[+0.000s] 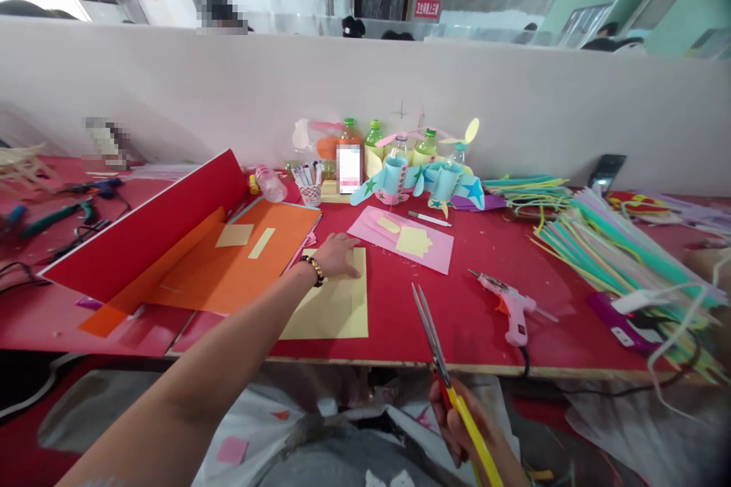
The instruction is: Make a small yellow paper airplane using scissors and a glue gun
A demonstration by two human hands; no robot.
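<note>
we had our l. hand [336,254] w/ fingers half spread, w/o grip, over far part of yellow paper [343,312], left of pink sheet [438,253]; our r. hand [465,422] was closed round scissors [439,361].

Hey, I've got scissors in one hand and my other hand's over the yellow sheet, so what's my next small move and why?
Probably draw the yellow sheet toward the scissors: your left hand is already over it, while your right hand holds the scissors apart from the paper.
</note>
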